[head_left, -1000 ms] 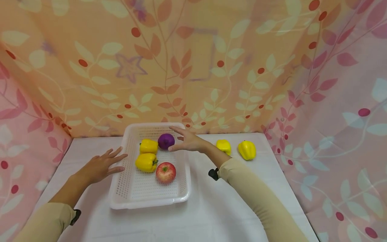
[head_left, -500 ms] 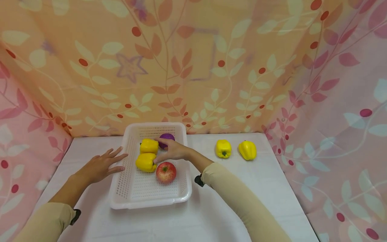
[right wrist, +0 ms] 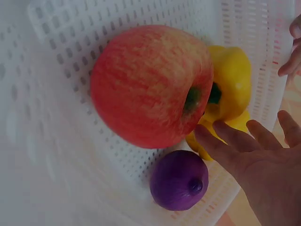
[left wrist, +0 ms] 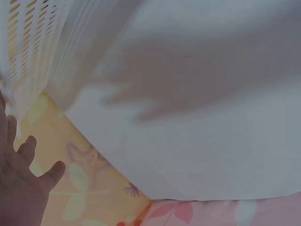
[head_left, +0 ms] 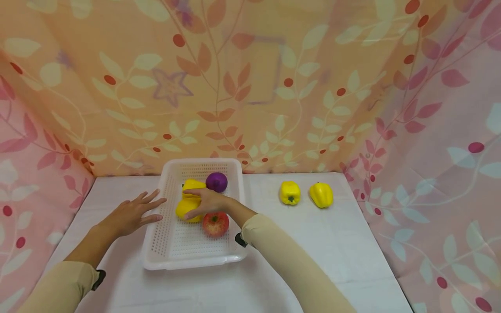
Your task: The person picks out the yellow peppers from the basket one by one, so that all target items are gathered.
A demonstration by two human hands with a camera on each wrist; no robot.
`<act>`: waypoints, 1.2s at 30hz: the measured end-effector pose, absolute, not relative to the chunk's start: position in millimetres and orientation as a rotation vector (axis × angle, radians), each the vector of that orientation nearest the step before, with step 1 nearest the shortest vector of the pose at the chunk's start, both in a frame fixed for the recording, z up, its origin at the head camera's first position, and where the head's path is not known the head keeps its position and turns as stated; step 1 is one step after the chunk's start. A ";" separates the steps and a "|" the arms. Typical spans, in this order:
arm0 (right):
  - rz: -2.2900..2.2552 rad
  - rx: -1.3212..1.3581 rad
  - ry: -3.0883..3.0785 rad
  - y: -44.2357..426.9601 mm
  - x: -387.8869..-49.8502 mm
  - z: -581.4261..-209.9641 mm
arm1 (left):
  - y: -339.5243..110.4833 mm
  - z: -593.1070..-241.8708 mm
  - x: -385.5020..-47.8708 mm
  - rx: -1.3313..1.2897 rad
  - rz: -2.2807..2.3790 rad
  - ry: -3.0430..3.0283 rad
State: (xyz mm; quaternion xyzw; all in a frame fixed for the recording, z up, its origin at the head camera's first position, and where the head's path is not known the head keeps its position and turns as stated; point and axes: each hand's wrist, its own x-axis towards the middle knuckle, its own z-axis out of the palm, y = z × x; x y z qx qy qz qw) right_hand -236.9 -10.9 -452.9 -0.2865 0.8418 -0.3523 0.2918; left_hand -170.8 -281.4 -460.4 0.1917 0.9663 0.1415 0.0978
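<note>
My right hand point(head_left: 209, 201) reaches over two yellow bell peppers point(head_left: 182, 211) inside a white plastic basket point(head_left: 188, 264), partly covering them. In the right wrist view its fingers are extended and spread close to the peppers point(right wrist: 230, 84); whether they touch cannot be told. A red apple point(head_left: 215, 227) sits just below that hand, and a round purple onion point(head_left: 217, 181) lies behind it. At the basket's left rim, my left hand point(head_left: 133, 216) hovers or rests with fingers spread, holding nothing. The left wrist view catches this hand point(left wrist: 26, 174) beside the basket's perforated wall point(left wrist: 35, 42).
Two more yellow bell peppers, one blocky point(head_left: 290, 192) and one longer point(head_left: 321, 194), lie on the white tablecloth point(head_left: 305, 243) right of the basket. Patterned curtains point(head_left: 250, 87) enclose the table at the back and both sides.
My right hand has moved left and toward me, from beside the purple onion to above the yellow bell peppers. The left hand has stayed in place.
</note>
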 end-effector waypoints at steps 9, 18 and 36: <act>-0.855 -0.766 2.275 -23.8 -237.6 -462.1 | -281.0 -458.1 -170.3 0.582 0.422 2.869; -0.832 -0.794 2.345 -26.6 -241.8 -475.3 | -282.5 -459.7 -170.2 0.592 0.442 2.865; -0.804 -0.705 2.341 -30.5 -242.7 -492.6 | -280.1 -456.8 -169.3 0.551 0.459 2.841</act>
